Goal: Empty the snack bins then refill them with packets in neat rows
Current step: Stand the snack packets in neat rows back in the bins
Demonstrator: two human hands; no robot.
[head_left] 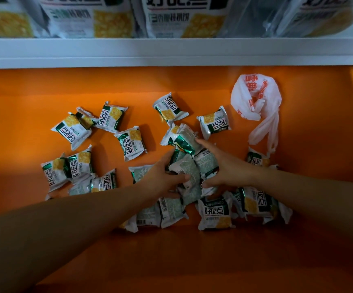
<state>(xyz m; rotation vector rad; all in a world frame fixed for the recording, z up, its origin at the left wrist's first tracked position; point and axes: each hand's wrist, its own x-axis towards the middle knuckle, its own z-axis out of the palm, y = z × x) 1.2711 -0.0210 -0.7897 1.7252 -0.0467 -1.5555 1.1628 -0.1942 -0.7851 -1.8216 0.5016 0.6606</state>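
1. Packets (130, 142) lie loose across the orange floor of the bin (192, 261), most in its middle and left, with a few toward the near right.
2. No row has been formed yet. I judge that the sorting has barely begun and nearly all the lining-up is left.
3. The left hand (162, 176) curls its fingers round a clump (189, 168) of packets from the left, thumb on top. The right hand (224, 168) cups the same clump from the right, forefinger reaching along its far side.
4. The clump sits at mid-bin. Its packets are tilted and overlapping, mostly pale back-side up.
5. The scattered packets point every way and share no long axis. Some show the printed face and others the back, and several overlap.
6. A crumpled white bag (255, 98) lies at the far right, apart from the clump. A shelf (171, 51) of larger packs runs above.
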